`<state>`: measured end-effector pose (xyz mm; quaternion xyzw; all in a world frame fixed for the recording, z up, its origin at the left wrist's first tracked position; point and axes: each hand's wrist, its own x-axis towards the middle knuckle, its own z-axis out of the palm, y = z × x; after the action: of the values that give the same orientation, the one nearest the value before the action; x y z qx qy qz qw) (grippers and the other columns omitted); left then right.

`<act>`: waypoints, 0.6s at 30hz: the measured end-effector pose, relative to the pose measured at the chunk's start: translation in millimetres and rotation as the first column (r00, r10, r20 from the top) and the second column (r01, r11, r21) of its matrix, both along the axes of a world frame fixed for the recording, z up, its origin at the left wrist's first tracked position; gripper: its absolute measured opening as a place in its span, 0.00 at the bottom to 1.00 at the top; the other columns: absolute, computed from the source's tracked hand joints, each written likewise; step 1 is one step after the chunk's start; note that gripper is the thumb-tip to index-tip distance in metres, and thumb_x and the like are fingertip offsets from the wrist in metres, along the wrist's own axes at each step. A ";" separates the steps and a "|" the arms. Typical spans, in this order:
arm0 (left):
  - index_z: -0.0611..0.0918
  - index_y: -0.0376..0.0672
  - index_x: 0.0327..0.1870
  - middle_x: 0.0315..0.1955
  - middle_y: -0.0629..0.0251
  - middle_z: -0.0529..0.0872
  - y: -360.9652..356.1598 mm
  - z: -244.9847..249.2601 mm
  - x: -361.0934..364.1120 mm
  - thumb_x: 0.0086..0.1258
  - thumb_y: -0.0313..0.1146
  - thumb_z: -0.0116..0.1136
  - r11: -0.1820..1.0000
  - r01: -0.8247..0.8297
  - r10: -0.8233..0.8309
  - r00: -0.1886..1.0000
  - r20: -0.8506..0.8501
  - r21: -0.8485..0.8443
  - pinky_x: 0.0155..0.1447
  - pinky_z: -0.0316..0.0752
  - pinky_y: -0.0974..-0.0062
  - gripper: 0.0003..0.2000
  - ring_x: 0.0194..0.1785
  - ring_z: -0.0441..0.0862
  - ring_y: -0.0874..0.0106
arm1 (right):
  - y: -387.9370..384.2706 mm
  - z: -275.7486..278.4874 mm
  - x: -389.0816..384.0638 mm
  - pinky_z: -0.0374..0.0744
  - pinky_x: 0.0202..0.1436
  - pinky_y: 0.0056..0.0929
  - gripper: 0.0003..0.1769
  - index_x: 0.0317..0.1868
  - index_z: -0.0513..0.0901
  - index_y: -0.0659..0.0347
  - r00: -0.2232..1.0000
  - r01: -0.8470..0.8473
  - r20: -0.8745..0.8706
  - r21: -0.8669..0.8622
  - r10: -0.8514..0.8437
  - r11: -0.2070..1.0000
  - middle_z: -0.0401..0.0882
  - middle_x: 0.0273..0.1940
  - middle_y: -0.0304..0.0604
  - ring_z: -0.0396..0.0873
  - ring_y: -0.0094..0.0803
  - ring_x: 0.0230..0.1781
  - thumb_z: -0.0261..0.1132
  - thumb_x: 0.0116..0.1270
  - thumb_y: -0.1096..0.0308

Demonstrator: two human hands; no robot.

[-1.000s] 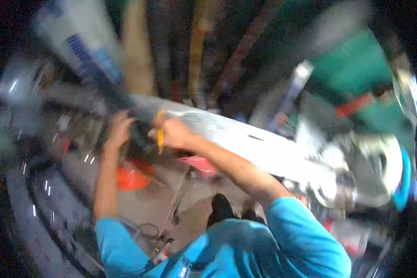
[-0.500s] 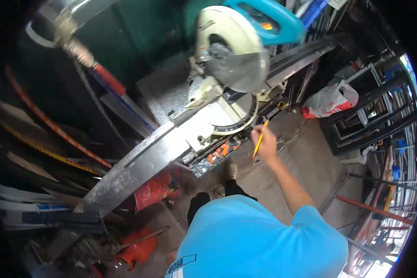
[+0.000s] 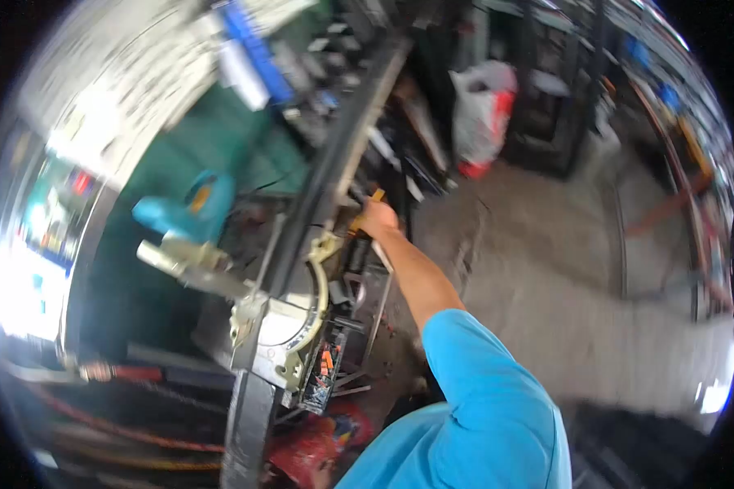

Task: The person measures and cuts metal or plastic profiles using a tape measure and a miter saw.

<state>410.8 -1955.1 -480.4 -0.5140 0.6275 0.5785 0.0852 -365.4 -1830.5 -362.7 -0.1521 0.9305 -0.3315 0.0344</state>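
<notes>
My right hand [image 3: 378,218] reaches forward to the ledge beside the saw's bench, fingers closed. A yellow pencil [image 3: 355,226] shows at the edge of this hand, blurred by motion. Dark items lie right by the fingertips, too smeared to name. To the left stands a mitre saw [image 3: 281,322] with a teal handle [image 3: 189,210], its head raised. A long dark metal bar [image 3: 322,175] runs along the saw's fence, past my hand. My left hand does not show.
A small tray [image 3: 322,371] with orange bits hangs under the saw. A white and red plastic bag [image 3: 483,114] stands ahead by dark frames. A red container [image 3: 306,448] is low by my legs. Metal profiles lean along the right side.
My view has swung to the right, so the saw now appears further left. My right arm has stretched forward along the bench, from in front of the saw to the ledge beyond it.
</notes>
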 end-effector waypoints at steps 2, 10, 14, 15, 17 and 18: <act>0.87 0.38 0.49 0.29 0.68 0.85 -11.0 -20.5 -10.6 0.74 0.35 0.63 0.997 0.057 -0.059 0.998 0.024 0.058 0.33 0.74 0.76 0.11 0.31 0.80 0.76 | 20.4 36.0 30.1 0.84 0.52 0.48 0.44 0.58 0.78 0.66 0.986 0.124 -0.079 -0.224 -0.145 0.967 0.86 0.46 0.61 0.86 0.54 0.49 0.78 0.52 0.39; 0.88 0.38 0.48 0.30 0.67 0.86 53.5 40.8 -164.3 0.73 0.38 0.65 0.772 0.635 -0.634 0.766 0.110 0.031 0.31 0.73 0.77 0.13 0.29 0.79 0.77 | 198.7 24.5 230.0 0.73 0.32 0.28 0.36 0.47 0.80 0.64 0.831 0.492 0.542 -0.822 0.127 0.288 0.76 0.32 0.35 0.74 0.24 0.30 0.75 0.60 0.37; 0.88 0.38 0.48 0.33 0.65 0.88 99.6 64.2 -249.3 0.72 0.42 0.66 0.726 0.651 -0.671 0.741 0.022 0.222 0.36 0.78 0.76 0.15 0.34 0.83 0.75 | 328.6 -47.7 365.7 0.71 0.32 0.28 0.33 0.52 0.82 0.61 0.539 0.722 0.821 -0.566 0.190 0.398 0.79 0.37 0.34 0.73 0.25 0.31 0.74 0.63 0.40; 0.88 0.38 0.48 0.33 0.65 0.88 106.3 51.7 -265.5 0.72 0.42 0.66 0.692 0.684 -0.703 0.711 0.001 0.232 0.36 0.78 0.76 0.15 0.34 0.83 0.75 | 364.2 -80.9 395.0 0.71 0.33 0.28 0.32 0.53 0.82 0.61 0.455 0.742 0.877 -0.469 0.155 0.479 0.80 0.38 0.34 0.74 0.26 0.32 0.75 0.63 0.40; 0.87 0.38 0.51 0.36 0.66 0.88 98.5 4.6 -286.4 0.72 0.44 0.66 0.739 0.634 -0.645 0.763 -0.030 0.229 0.39 0.79 0.73 0.17 0.38 0.84 0.73 | 419.2 -119.6 458.4 0.75 0.36 0.29 0.30 0.52 0.83 0.59 0.546 0.789 0.836 -0.496 -0.045 0.363 0.82 0.40 0.34 0.79 0.26 0.36 0.74 0.64 0.42; 0.87 0.39 0.51 0.35 0.66 0.88 100.0 -12.6 -300.3 0.72 0.46 0.65 0.668 0.721 -0.738 0.673 0.045 0.186 0.40 0.79 0.70 0.18 0.38 0.85 0.72 | 438.5 -86.2 470.1 0.76 0.37 0.29 0.29 0.52 0.84 0.58 0.388 0.918 0.919 -0.378 -0.068 0.122 0.84 0.41 0.33 0.81 0.27 0.38 0.74 0.64 0.42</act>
<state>110.5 -1855.1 -493.0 -0.2445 0.7286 0.5110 0.3850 104.8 -1392.0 -448.9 0.3762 0.4593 -0.7845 0.1794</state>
